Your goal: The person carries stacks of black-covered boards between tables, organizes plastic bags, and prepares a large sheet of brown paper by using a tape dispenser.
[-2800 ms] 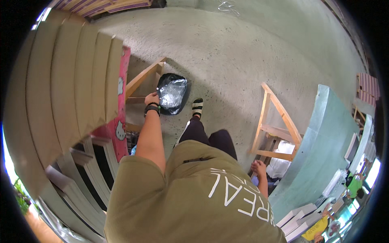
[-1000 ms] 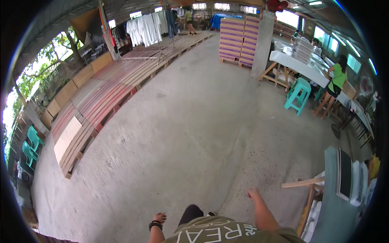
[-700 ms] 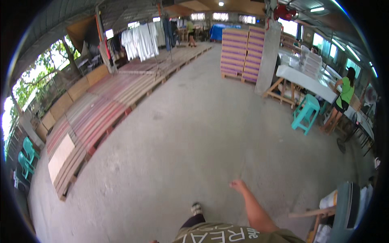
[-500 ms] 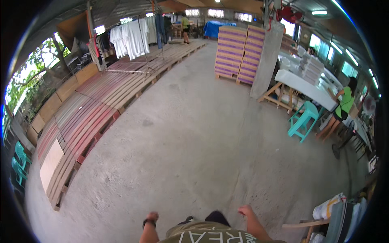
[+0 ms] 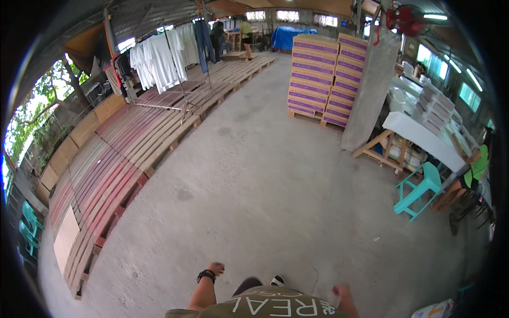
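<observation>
Here your left hand (image 5: 216, 268) and right hand (image 5: 340, 291) swing loose and empty over the concrete floor (image 5: 254, 175), nothing in either grip; stacked cartons (image 5: 322, 79) stand well apart by the pillar (image 5: 369, 90).

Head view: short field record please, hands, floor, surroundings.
left hand: empty, loosely closed, black wristband, swung forward over the concrete floor
right hand: empty, blurred, low by the hip
foot: one shoe tip visible ahead
left side: rows of wooden pallets, white shirts on a rack
ahead: stacked cartons beside a concrete pillar
right side: turquoise stool, white table
</observation>
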A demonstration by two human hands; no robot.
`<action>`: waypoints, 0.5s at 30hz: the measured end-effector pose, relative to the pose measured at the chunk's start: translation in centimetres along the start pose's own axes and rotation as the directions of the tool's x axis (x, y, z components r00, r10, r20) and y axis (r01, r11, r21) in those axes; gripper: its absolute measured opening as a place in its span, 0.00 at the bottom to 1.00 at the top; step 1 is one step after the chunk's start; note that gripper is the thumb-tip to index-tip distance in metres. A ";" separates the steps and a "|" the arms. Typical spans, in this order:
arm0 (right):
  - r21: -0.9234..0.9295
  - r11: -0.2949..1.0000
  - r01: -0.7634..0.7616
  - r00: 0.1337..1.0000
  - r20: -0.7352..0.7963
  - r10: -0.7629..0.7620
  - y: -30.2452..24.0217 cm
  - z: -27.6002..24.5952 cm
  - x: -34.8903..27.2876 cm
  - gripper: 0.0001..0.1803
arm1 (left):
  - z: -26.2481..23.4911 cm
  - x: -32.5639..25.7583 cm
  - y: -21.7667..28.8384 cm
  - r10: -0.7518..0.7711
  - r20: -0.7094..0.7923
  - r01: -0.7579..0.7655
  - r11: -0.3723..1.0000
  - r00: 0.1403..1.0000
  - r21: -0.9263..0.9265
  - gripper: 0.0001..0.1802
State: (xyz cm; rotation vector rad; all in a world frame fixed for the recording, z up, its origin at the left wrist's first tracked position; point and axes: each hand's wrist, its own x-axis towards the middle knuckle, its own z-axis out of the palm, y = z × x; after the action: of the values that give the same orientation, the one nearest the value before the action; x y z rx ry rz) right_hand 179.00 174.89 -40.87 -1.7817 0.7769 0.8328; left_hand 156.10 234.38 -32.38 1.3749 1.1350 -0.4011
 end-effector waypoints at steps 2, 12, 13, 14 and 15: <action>-0.373 0.894 0.247 0.967 0.150 -0.204 -12.9 4.6 3.3 0.09 | -1.6 1.7 -0.7 -0.176 -0.066 0.171 0.983 0.982 -0.071 0.13; -0.204 0.725 0.658 0.725 0.431 -0.537 -58.6 29.2 5.7 0.08 | -8.6 20.1 12.8 -0.579 -0.341 0.107 0.602 0.741 -0.791 0.10; -0.162 0.740 0.652 0.712 0.466 -0.525 -60.6 30.9 7.4 0.08 | -9.7 27.7 16.2 -0.382 -0.360 -0.047 0.628 0.851 -0.777 0.10; -0.141 0.754 0.642 0.697 0.516 -0.497 -63.0 32.5 7.5 0.08 | -10.2 31.9 20.4 -0.181 -0.365 -0.199 0.584 0.913 -0.787 0.09; -0.166 0.712 0.683 0.673 0.522 -0.524 -66.4 33.3 7.6 0.09 | -9.8 35.8 26.0 -0.039 -0.275 -0.197 0.601 0.961 -0.775 0.07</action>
State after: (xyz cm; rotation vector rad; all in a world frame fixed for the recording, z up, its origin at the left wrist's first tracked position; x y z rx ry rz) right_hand 230.50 225.92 -23.17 -1.8777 -0.3157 0.8813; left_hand 189.30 262.56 -44.89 0.6575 1.2401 0.3746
